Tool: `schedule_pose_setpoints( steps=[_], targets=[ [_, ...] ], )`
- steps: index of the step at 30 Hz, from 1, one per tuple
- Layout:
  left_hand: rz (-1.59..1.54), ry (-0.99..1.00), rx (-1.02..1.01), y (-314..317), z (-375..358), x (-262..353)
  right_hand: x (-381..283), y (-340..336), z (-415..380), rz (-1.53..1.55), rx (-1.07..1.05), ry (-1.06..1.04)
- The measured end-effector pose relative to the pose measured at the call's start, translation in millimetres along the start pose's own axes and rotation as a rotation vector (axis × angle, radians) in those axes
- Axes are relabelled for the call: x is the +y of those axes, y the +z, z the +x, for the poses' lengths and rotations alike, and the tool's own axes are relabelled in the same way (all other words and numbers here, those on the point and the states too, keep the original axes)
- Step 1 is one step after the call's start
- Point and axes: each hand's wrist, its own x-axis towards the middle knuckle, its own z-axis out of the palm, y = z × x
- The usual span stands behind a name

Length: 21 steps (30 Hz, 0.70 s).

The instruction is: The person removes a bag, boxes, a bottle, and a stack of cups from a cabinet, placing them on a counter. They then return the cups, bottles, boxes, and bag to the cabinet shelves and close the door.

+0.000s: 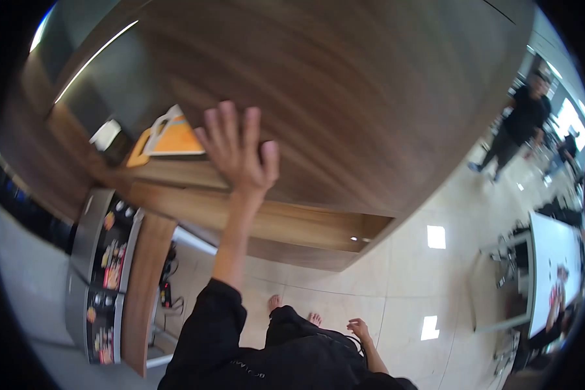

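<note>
My left hand (pixel 239 153) is raised with its fingers spread, the palm turned toward a large brown wood-grain cabinet panel (pixel 344 110). It appears to lie flat against that panel, though exact contact is hard to tell. Just left of my fingers, orange and white cutting boards (pixel 175 138) stand partly behind the panel's edge. Under the panel runs an open wooden compartment (pixel 292 224) with a pale interior. My right hand (pixel 359 329) hangs low by my side, its fingers loosely bent and apart, holding nothing.
Two stacked ovens or similar appliances (pixel 104 279) stand at the left beside a wooden surface (pixel 146 292). Cables (pixel 168 292) lie on the floor below. A person in dark clothes (pixel 523 123) stands at the right, beyond a white table (pixel 556 260) with people around it.
</note>
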Motion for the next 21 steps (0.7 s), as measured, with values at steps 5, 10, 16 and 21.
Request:
schedule_pose_setpoints(
  steps=[5,10,16,21],
  targets=[
    [-0.061,0.006,0.028,-0.5,-3.5,-6.5,33.2,8.4,9.8,0.078,-0.079,0.015],
    [-0.071,0.023,0.040,3.6,-5.4,-11.7,58.1,13.8,29.1,0.167,-0.131,0.079],
    [-0.062,0.025,0.046,7.5,-6.9,-13.8,-14.2,7.0,36.2,-0.018,-0.098,0.017],
    [-0.073,0.027,0.058,13.6,-4.4,-16.3,-46.1,12.9,53.9,-0.018,-0.094,-0.013]
  ],
)
